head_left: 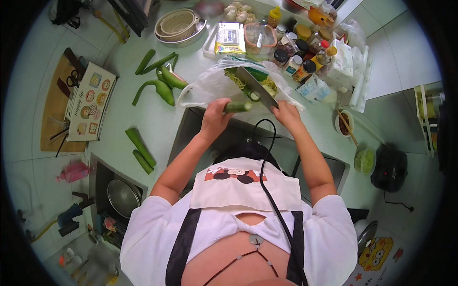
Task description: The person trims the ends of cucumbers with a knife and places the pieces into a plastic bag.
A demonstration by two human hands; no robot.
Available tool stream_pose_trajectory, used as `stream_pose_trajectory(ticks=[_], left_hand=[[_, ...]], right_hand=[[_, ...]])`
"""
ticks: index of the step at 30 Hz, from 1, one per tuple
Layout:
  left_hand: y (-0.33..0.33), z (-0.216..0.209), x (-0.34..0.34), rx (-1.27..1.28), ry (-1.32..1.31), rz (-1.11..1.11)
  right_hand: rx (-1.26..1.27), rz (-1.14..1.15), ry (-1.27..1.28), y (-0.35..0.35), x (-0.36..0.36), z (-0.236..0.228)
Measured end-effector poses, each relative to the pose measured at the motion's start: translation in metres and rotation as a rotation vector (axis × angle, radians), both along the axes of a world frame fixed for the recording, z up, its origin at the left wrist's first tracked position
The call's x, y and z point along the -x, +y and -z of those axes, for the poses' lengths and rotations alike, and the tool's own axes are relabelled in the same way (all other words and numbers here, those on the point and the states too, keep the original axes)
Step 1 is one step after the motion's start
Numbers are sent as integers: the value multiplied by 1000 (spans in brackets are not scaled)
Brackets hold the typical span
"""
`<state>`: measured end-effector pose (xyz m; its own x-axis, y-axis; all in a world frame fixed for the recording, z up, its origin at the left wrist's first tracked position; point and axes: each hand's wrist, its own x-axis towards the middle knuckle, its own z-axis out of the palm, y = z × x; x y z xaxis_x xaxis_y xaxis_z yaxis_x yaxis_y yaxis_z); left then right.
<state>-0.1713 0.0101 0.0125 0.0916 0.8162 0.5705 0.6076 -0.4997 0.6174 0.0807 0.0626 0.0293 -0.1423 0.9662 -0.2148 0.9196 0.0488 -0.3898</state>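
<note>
We note the left hand (215, 115) gripping a green, cylindrical, pale-ended vegetable (238, 107) at the near edge of a crinkled, translucent plastic bag (198, 91), the right hand (286, 114) closed on a broad, flat metal cleaver (256, 86).

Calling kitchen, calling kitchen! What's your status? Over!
Left fingers around green vegetable piece. Right fingers gripping knife, blade over plastic bag. Black cord looped near right fingers. Over.

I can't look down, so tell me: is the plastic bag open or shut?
Open: the plastic bag is spread wide, with green scraps visible inside.
</note>
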Motion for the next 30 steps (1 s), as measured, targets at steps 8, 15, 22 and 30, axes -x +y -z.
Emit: stream_pose_trajectory(ticks=[8, 15, 22, 30], left_hand=[[-18, -25, 44, 103, -933, -7], [-29, -56, 83, 116, -1224, 45], [-35, -24, 113, 261, -1519, -104], [-47, 46, 183, 459, 128, -888]], right_hand=[[49, -9, -29, 7, -2, 4], [-40, -33, -15, -3, 3, -23], [-75, -77, 77, -9, -6, -38], [-293, -13, 215, -16, -5, -38]])
